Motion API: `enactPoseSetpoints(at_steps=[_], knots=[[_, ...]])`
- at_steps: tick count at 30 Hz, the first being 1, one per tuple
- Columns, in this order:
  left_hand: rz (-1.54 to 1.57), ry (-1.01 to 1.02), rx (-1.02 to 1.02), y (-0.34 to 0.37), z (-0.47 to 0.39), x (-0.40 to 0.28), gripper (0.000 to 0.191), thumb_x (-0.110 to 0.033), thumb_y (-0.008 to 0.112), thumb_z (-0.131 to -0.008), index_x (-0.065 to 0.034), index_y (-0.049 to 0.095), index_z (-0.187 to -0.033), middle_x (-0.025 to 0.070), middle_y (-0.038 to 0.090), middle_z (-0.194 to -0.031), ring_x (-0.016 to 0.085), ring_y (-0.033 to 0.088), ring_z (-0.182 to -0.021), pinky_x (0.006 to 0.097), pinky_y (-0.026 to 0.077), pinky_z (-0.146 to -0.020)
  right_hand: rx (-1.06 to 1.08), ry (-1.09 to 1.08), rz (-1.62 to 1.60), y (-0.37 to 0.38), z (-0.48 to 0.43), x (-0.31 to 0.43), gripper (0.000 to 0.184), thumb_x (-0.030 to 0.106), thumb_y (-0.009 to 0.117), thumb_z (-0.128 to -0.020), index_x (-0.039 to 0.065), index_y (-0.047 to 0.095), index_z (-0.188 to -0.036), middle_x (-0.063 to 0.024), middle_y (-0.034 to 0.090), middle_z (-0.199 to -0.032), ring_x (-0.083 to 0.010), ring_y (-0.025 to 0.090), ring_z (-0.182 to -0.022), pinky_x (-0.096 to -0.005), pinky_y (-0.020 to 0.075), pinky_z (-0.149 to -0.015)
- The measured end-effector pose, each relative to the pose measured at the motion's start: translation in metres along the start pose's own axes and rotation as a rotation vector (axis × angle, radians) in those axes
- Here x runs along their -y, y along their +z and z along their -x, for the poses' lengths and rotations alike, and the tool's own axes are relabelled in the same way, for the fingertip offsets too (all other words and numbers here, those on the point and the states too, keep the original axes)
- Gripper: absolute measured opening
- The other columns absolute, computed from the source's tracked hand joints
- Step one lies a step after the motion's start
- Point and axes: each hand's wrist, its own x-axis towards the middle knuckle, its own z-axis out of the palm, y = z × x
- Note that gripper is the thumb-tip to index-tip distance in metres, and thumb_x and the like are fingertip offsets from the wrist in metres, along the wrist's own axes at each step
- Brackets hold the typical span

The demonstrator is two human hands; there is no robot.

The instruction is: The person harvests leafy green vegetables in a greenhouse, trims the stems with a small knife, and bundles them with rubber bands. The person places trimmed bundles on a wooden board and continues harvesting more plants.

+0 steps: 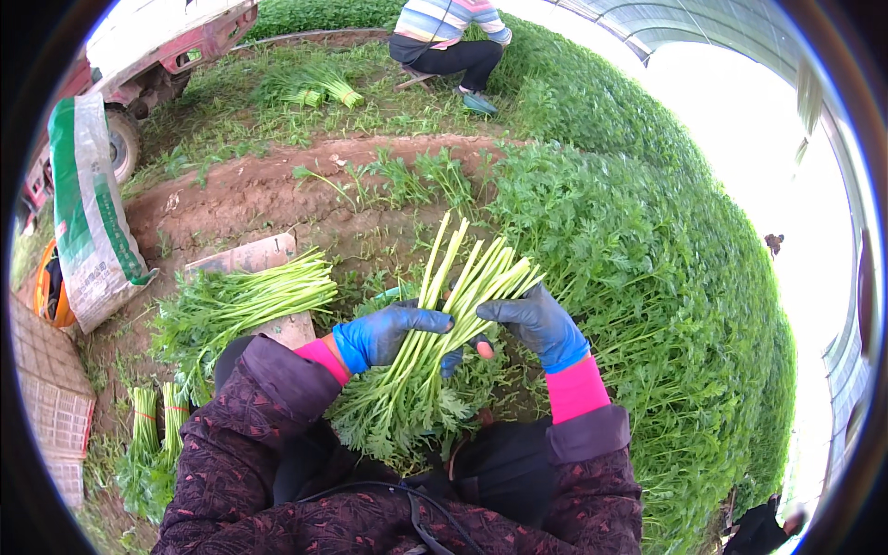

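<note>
Both my hands wear blue gloves, dark with dirt, and a fingertip pokes bare through one of them. My left hand [395, 333] is closed around a loose bunch of leafy green stalks [416, 354], its thumb lying across them. Closer to the cut ends, my right hand [531, 322] grips the same bunch from the other side. The pale ends point up and away from me, while the feathery leaves hang over my lap. Left of my hands, a pile of cut stalks [277, 291] lies across a board [246, 254], leaves to the left.
Banded bundles [143, 416] stand at lower left beside plastic crates [55, 416]. A green-and-white sack [97, 208] leans near a vehicle's wheel [123, 144]. Dense standing crop [659, 277] fills the right. A person [451, 48] sits on a low stool beyond the soil ridge [229, 180], near more bundles [333, 87].
</note>
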Motion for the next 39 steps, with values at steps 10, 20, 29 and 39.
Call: enactPoseSetpoints(at_steps=[10,20,29,39], knots=[[-0.256,0.103,-0.109,0.016,-0.004,0.004,0.032,-0.021,0.06,-0.096,-0.0057,0.053,-0.123,0.0137,0.067,-0.094,0.017,0.059,-0.066,0.0337,0.053,-0.063,-0.035,-0.041,0.049,-0.001,-0.007,-0.005,0.042,0.004,0.075,-0.08,0.003,0.06,-0.12,-0.0032,0.069,-0.105,-0.0122,0.065,-0.092,-0.0271,0.0521,-0.073],[-0.178,0.213,-0.159,0.02,-0.003,-0.001,0.047,-0.025,0.058,-0.097,-0.0053,0.043,-0.137,0.0201,0.066,-0.106,0.019,0.062,-0.068,0.0375,0.057,-0.064,-0.193,-0.144,-0.015,0.002,-0.008,-0.01,0.042,0.001,0.076,-0.076,0.0,0.063,-0.116,-0.0079,0.07,-0.106,-0.0164,0.065,-0.097,-0.0322,0.0518,-0.09],[-0.328,0.198,-0.39,0.015,-0.003,0.0,0.032,-0.018,0.061,-0.096,-0.006,0.054,-0.125,0.0127,0.071,-0.096,0.013,0.062,-0.069,0.0259,0.051,-0.057,-0.214,-0.312,0.018,-0.004,-0.007,0.009,0.06,0.043,0.062,-0.093,-0.003,0.053,-0.13,-0.0138,0.065,-0.122,-0.0248,0.064,-0.109,-0.0363,0.0541,-0.09],[-0.503,0.037,-0.265,0.007,-0.006,0.006,0.026,-0.017,0.062,-0.096,-0.004,0.057,-0.118,0.0068,0.07,-0.087,0.01,0.053,-0.058,0.0261,0.045,-0.052,-0.223,0.072,0.601,-0.011,0.001,0.019,0.014,0.008,0.074,-0.081,-0.001,0.073,-0.091,-0.0035,0.071,-0.077,-0.0081,0.064,-0.071,-0.0248,0.0502,-0.069]])
